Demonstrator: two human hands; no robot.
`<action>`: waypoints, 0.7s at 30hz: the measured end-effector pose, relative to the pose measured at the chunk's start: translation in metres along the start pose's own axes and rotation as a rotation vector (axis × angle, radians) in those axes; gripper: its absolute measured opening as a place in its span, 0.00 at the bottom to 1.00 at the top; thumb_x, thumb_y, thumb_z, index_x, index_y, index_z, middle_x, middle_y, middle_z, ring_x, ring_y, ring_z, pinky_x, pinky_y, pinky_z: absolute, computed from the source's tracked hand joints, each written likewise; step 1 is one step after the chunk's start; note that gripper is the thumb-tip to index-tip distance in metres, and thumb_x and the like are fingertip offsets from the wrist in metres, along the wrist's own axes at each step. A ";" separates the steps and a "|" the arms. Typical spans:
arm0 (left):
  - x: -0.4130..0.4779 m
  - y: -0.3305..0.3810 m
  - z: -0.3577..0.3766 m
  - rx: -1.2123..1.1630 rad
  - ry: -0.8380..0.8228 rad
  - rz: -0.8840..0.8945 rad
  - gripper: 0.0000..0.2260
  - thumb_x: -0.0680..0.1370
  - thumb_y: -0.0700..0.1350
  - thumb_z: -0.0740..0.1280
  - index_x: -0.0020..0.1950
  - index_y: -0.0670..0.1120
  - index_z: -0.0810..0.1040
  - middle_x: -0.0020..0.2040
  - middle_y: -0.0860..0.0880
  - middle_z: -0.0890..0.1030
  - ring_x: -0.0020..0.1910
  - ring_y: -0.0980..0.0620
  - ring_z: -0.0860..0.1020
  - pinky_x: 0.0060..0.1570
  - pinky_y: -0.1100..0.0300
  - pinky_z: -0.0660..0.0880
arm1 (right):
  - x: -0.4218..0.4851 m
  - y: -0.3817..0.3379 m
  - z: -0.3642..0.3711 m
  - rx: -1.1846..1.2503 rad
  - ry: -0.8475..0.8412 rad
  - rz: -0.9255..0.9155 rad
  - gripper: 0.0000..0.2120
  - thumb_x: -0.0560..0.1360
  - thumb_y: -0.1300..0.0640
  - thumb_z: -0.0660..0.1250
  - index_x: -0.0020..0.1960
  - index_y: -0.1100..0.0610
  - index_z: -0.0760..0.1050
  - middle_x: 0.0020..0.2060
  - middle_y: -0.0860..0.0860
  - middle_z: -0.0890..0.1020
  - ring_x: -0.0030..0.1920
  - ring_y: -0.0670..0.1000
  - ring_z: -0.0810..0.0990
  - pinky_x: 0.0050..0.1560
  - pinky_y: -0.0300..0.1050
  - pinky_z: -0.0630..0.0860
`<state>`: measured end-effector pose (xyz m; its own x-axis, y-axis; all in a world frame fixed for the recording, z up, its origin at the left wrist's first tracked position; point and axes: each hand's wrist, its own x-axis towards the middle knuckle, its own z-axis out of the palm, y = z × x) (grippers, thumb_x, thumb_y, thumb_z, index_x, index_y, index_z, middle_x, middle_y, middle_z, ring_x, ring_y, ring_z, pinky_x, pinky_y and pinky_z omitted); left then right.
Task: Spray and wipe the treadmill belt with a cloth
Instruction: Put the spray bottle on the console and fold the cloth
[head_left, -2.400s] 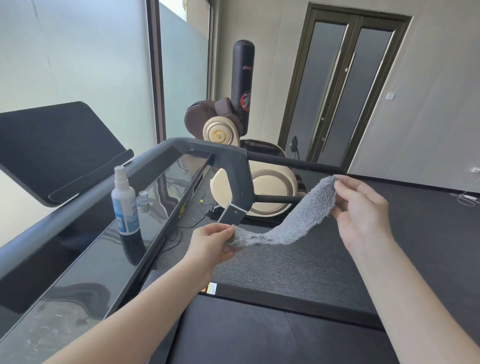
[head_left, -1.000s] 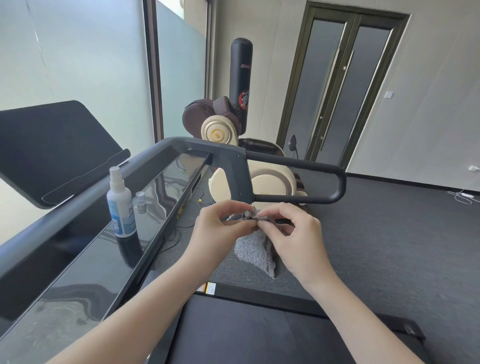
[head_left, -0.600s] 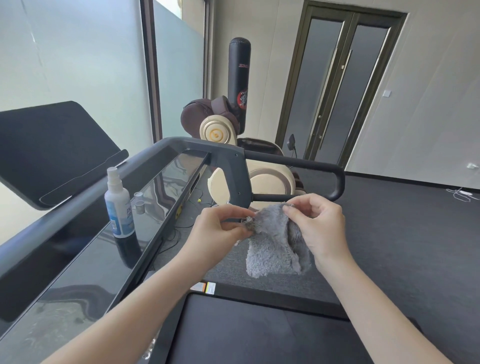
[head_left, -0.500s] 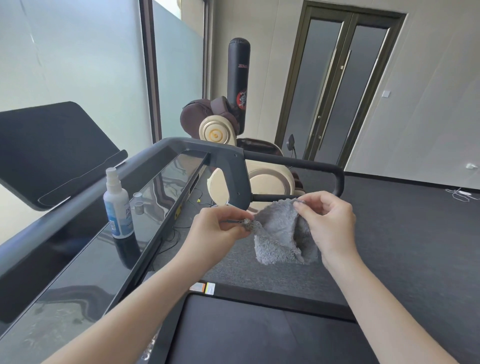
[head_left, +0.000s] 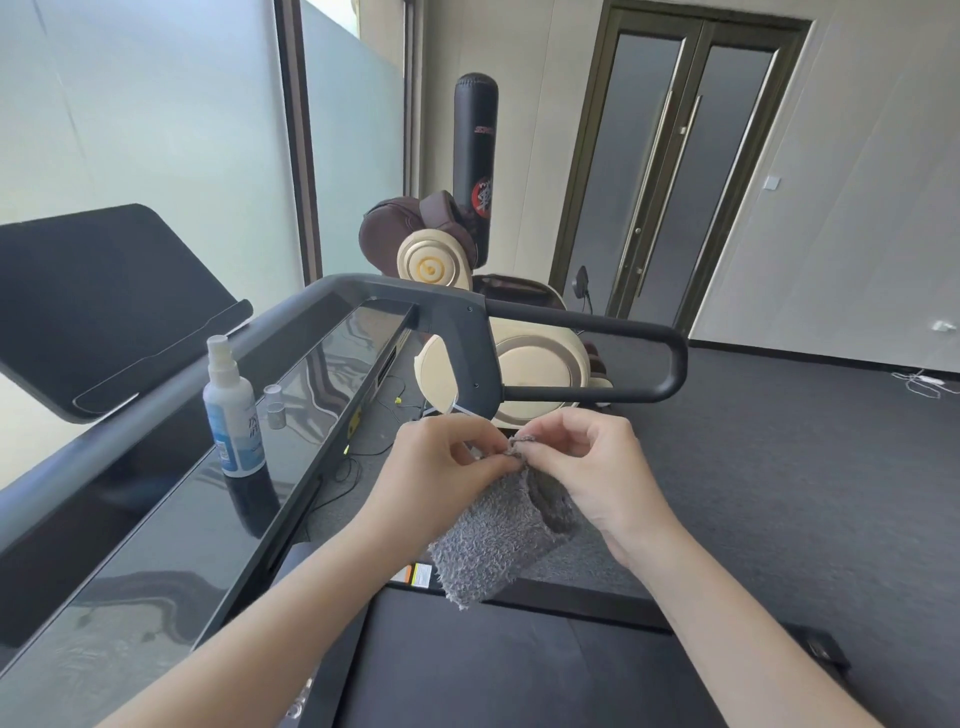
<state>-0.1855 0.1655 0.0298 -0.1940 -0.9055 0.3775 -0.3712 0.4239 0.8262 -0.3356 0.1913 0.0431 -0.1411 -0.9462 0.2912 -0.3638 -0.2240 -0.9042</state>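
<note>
Both hands met in the middle of the view, above the near end of the treadmill. The left hand (head_left: 436, 467) and the right hand (head_left: 592, 467) each pinched the top edge of the grey cloth (head_left: 498, 535) between thumb and fingertips, the two pinches almost touching, so both grips were closed on the fabric. The cloth hung down from them, folded over on itself, its fuzzy lower edge dangling just above the dark treadmill belt (head_left: 493, 670) without reaching it. To the left, the spray bottle (head_left: 231, 410) stood upright on the glossy black console deck (head_left: 171, 540), white with a blue label, its nozzle bare; a small clear cap (head_left: 274, 405) sat just to its right on the same surface. A slanted black tablet shelf (head_left: 98, 296) rose at the far left. The grey treadmill frame ran across to a looped black handrail (head_left: 623, 364) at the right, behind the hands. Farther off stood a cream and brown massage chair (head_left: 441, 265) and a tall black punching bag (head_left: 475, 156), with a dark framed double door (head_left: 675, 156) to their right and grey carpet (head_left: 805, 467) covering the floor.
</note>
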 end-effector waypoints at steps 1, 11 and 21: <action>0.001 -0.001 0.000 -0.009 0.011 0.011 0.05 0.68 0.43 0.77 0.36 0.50 0.82 0.28 0.59 0.77 0.28 0.60 0.70 0.31 0.72 0.64 | 0.000 -0.001 0.000 0.042 -0.020 0.012 0.06 0.69 0.65 0.74 0.37 0.55 0.82 0.36 0.51 0.85 0.38 0.44 0.81 0.47 0.38 0.77; 0.002 -0.006 -0.001 -0.044 0.042 0.083 0.11 0.67 0.42 0.77 0.45 0.54 0.81 0.40 0.55 0.81 0.39 0.59 0.77 0.37 0.67 0.70 | -0.003 -0.006 -0.005 0.059 -0.154 0.015 0.14 0.73 0.72 0.66 0.45 0.55 0.82 0.41 0.51 0.85 0.45 0.45 0.83 0.51 0.37 0.77; -0.003 -0.005 0.006 -0.196 0.210 0.200 0.08 0.67 0.38 0.77 0.38 0.50 0.83 0.40 0.58 0.81 0.41 0.59 0.78 0.45 0.63 0.72 | 0.000 -0.005 0.000 0.472 0.046 0.210 0.08 0.69 0.71 0.70 0.46 0.63 0.76 0.38 0.59 0.83 0.45 0.57 0.81 0.58 0.56 0.75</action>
<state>-0.1880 0.1656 0.0221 -0.0469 -0.7981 0.6008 -0.1598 0.5997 0.7841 -0.3340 0.1923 0.0483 -0.2111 -0.9731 0.0918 0.1299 -0.1210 -0.9841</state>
